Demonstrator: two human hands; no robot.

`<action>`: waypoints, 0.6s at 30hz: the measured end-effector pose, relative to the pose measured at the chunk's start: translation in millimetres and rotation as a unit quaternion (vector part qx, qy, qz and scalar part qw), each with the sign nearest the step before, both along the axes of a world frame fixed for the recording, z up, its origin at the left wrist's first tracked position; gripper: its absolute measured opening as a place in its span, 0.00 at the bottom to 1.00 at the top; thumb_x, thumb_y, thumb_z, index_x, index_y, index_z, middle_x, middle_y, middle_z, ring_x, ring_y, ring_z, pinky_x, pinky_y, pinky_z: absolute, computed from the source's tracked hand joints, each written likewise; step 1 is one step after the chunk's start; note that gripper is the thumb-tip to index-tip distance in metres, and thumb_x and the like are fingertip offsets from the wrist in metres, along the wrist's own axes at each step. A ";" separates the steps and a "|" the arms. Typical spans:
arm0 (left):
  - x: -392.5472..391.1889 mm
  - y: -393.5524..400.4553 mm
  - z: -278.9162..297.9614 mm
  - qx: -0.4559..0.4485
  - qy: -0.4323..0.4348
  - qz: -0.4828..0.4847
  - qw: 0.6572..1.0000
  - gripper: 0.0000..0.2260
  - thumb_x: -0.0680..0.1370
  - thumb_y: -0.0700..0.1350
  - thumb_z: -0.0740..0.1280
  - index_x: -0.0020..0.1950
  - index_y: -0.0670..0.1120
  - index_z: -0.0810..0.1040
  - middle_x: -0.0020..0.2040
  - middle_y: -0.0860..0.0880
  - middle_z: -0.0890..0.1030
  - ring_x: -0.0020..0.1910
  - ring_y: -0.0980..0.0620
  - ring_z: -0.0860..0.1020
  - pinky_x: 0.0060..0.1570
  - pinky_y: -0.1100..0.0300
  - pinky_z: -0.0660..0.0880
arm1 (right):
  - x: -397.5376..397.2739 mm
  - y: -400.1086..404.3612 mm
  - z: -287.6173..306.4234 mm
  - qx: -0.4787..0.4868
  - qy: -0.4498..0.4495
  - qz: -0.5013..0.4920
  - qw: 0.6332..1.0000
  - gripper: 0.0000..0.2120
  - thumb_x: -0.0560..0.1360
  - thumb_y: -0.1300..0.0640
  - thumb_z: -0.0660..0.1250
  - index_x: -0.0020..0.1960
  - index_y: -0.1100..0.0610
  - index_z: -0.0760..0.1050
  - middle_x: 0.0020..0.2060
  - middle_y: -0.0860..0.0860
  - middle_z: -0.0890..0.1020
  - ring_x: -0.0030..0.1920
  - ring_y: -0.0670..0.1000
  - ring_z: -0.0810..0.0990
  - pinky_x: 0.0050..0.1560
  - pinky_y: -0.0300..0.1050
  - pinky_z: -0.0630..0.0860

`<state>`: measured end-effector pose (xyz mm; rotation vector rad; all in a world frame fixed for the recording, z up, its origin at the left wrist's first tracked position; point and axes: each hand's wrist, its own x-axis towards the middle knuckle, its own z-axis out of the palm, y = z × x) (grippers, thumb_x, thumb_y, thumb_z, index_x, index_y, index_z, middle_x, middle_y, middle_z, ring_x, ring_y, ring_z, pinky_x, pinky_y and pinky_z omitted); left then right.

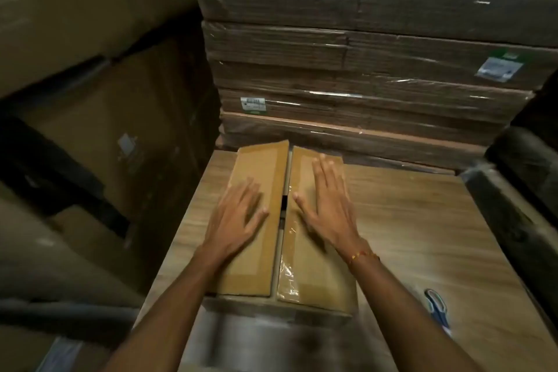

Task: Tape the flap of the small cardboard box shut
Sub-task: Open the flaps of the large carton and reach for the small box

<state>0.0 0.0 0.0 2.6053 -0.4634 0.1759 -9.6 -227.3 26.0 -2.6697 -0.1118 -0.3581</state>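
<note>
A small brown cardboard box (259, 269) lies on a wood-grain table (422, 235), its two top flaps folded down with a narrow gap along the middle seam. My left hand (237, 217) rests flat on the left flap, fingers spread. Flat on the right flap lies my right hand (327, 205), a thin orange bracelet on its wrist. A crinkled piece of clear tape (287, 278) sticks to the near part of the right flap beside the seam. Neither hand holds anything.
Blue-handled scissors (436, 309) lie on the table at the near right. Shrink-wrapped stacks of flat cardboard (362, 69) rise right behind the table. Large cartons (90, 100) stand to the left, and a dark wrapped bundle (519, 190) borders the table's right edge.
</note>
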 end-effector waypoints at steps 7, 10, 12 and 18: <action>-78.1 16.3 -31.5 0.017 0.039 -0.047 0.998 0.25 0.80 0.61 0.54 0.73 0.52 0.71 0.78 0.50 0.65 0.77 0.50 0.62 0.74 0.44 0.59 | -83.8 10.4 -58.5 -0.029 0.126 0.074 0.989 0.35 0.80 0.33 0.50 0.81 0.48 0.52 0.82 0.47 0.53 0.81 0.49 0.49 0.80 0.50 0.48; -107.0 32.9 -37.2 0.067 0.067 0.001 0.996 0.32 0.77 0.71 0.47 0.77 0.59 0.61 0.81 0.54 0.54 0.79 0.51 0.52 0.77 0.43 0.48 | -120.3 6.6 -74.3 -0.060 0.132 0.098 0.985 0.36 0.78 0.29 0.50 0.80 0.46 0.57 0.81 0.46 0.52 0.81 0.52 0.48 0.80 0.58 0.50; -126.0 45.1 -41.7 0.091 0.097 0.020 0.991 0.38 0.72 0.77 0.46 0.79 0.62 0.52 0.81 0.54 0.44 0.80 0.51 0.45 0.76 0.43 0.42 | -141.3 1.1 -78.6 -0.058 0.124 0.098 0.986 0.37 0.75 0.25 0.53 0.79 0.42 0.56 0.82 0.44 0.50 0.82 0.52 0.46 0.79 0.60 0.49; -141.1 74.9 -44.6 -0.005 0.163 0.131 0.978 0.36 0.73 0.73 0.46 0.78 0.57 0.53 0.80 0.51 0.58 0.77 0.51 0.58 0.77 0.45 0.48 | -172.4 -12.9 -76.2 0.085 0.043 -0.034 0.995 0.33 0.76 0.38 0.66 0.76 0.50 0.64 0.79 0.51 0.61 0.79 0.51 0.58 0.75 0.51 0.62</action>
